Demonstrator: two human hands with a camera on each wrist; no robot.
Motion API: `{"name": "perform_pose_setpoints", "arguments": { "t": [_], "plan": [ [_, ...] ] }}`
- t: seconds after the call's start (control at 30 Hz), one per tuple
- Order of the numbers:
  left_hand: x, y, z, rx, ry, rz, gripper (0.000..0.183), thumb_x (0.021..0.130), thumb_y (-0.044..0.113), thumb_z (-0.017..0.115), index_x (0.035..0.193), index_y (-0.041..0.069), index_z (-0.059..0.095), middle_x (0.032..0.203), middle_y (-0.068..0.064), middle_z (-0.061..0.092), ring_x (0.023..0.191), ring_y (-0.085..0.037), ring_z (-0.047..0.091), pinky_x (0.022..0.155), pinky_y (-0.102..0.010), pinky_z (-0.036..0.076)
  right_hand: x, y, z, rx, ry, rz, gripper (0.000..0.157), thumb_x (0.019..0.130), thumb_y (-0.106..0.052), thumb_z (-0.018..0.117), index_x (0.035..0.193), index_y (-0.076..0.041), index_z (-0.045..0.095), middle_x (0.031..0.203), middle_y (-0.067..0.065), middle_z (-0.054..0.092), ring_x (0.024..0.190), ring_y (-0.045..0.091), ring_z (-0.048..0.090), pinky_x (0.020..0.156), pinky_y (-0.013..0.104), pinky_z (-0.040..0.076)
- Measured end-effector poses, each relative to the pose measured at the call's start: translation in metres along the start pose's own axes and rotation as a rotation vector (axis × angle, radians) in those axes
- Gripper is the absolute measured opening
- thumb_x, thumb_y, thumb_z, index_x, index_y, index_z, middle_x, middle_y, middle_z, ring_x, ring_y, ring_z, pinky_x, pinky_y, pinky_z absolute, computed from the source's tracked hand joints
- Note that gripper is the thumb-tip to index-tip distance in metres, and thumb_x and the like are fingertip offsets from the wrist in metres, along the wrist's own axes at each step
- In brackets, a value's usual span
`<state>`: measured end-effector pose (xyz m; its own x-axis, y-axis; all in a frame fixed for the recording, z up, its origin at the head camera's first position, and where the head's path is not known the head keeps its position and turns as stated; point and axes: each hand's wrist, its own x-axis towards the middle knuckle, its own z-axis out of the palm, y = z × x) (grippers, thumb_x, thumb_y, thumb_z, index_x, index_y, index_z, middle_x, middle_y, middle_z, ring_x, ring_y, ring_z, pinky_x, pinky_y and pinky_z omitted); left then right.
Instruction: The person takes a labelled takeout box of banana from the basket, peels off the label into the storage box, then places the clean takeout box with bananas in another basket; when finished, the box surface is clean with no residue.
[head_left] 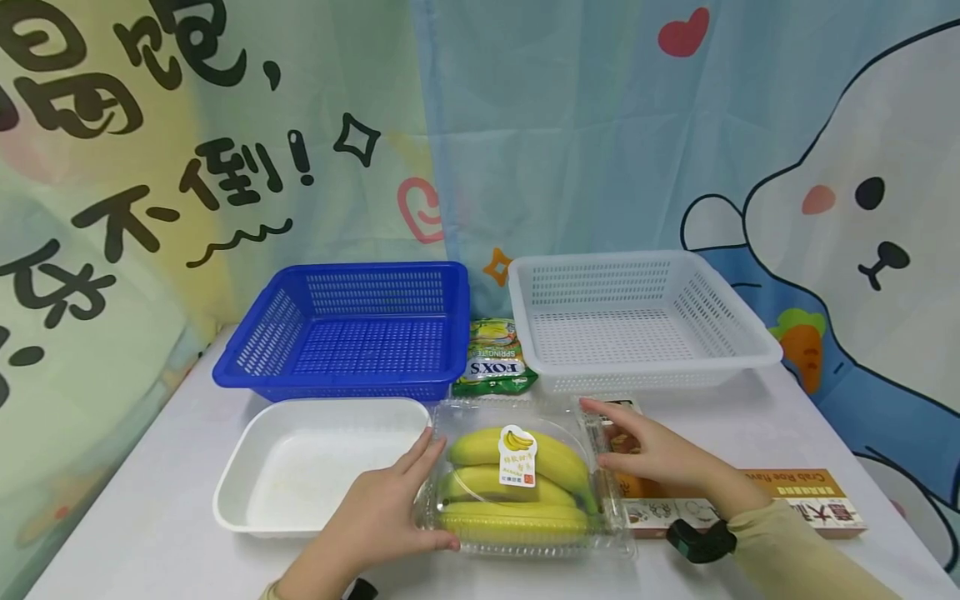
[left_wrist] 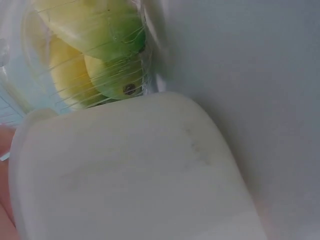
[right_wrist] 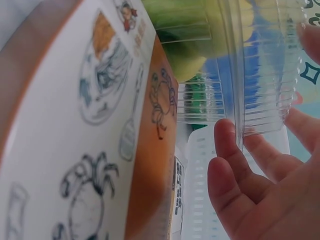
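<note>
Lying lengthwise left to right, bananas, inside clear box

dim, hazy left wrist view

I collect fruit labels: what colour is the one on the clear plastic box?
The small label is mostly white, its banana print yellow; best in the head view.

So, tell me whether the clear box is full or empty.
Not empty: bananas show through the top of the clear box.
</note>
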<state>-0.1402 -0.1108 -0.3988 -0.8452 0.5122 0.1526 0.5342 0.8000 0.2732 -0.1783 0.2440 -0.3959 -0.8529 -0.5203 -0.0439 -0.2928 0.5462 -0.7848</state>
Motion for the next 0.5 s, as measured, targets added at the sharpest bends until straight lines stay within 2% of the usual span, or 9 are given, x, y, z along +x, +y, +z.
{"name": "perform_pose_setpoints", "arguments": {
  "t": [0.17,0.23,0.37,0.43,0.5],
  "plan": [
    [-0.0005,-0.0001,0.0019,0.009,0.012,0.003,0.108,0.056,0.074,0.063,0.141,0.014,0.033,0.143,-0.008,0.038,0.053,-0.003,0.044,0.056,-0.026,0.048,0.0005,-0.0018,0.0006,-0.027,0.004,0.012,0.067,0.088,-0.027,0.058,0.144,-0.012,0.024,0.143,0.021,0.029,0.109,0.032,0.051,0.08,0.031,0.049],
    [-0.0007,-0.0003,0.0024,0.017,0.021,0.009,0.108,0.056,0.074,0.063,0.141,0.014,0.034,0.143,-0.008,0.039,0.059,-0.006,0.052,0.058,-0.027,0.05,0.0003,-0.002,0.0011,-0.033,0.006,0.016,0.067,0.089,-0.027,0.057,0.144,-0.01,0.024,0.143,0.022,0.028,0.11,0.034,0.051,0.083,0.036,0.049],
    [-0.0012,-0.0008,0.0028,0.023,0.035,0.01,0.109,0.054,0.074,0.063,0.141,0.015,0.034,0.142,-0.008,0.04,0.08,-0.018,0.065,0.063,-0.03,0.052,0.0,-0.0017,0.0027,-0.048,0.016,0.018,0.067,0.089,-0.029,0.056,0.144,-0.009,0.023,0.143,0.022,0.026,0.112,0.037,0.049,0.086,0.046,0.047],
    [-0.0015,-0.001,0.0029,0.032,0.044,0.004,0.107,0.055,0.075,0.063,0.14,0.016,0.036,0.142,-0.007,0.041,0.09,-0.022,0.065,0.065,-0.032,0.052,-0.0003,-0.0022,0.0031,-0.07,0.026,0.028,0.067,0.089,-0.031,0.056,0.144,-0.011,0.024,0.144,0.02,0.026,0.114,0.037,0.047,0.088,0.049,0.046],
    [-0.0016,-0.0012,0.0033,0.045,0.063,-0.005,0.103,0.057,0.075,0.061,0.139,0.018,0.038,0.142,-0.007,0.041,0.097,-0.024,0.063,0.065,-0.034,0.053,-0.001,-0.004,0.0029,-0.145,0.054,0.034,0.067,0.089,-0.035,0.056,0.144,-0.013,0.025,0.144,0.019,0.028,0.118,0.039,0.044,0.089,0.054,0.044]
  ]
}}
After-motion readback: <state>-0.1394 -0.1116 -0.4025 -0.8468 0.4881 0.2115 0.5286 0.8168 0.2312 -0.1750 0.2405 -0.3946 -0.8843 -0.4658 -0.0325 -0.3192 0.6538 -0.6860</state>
